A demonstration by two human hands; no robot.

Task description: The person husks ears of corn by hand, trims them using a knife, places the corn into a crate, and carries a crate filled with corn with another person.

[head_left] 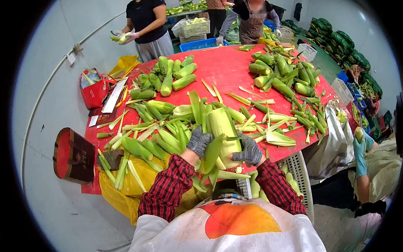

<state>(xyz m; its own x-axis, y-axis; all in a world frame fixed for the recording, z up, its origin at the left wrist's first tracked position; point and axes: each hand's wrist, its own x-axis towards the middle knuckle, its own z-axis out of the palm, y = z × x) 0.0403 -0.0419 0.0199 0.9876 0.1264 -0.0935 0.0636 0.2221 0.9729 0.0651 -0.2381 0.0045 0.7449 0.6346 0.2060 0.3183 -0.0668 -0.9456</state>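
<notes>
Between my gloved hands is a large, partly husked ear of corn [225, 128], tilted upright over the near edge of the table. My left hand [200, 143] is closed around its left side, where loose green husk leaves [212, 153] hang down. At the lower right of the same ear, my right hand [249, 151] grips it with the fingers wrapped over the husk. Under and to the left of my hands lie many peeled leaves and several unhusked ears [136, 149].
A red table [210, 65] carries piles of corn [285, 71] at both far sides. A white crate [300, 161] of ears stands below my right arm. At left are a brown box [74, 155] and a red bag [93, 90]. People work across the table and at right.
</notes>
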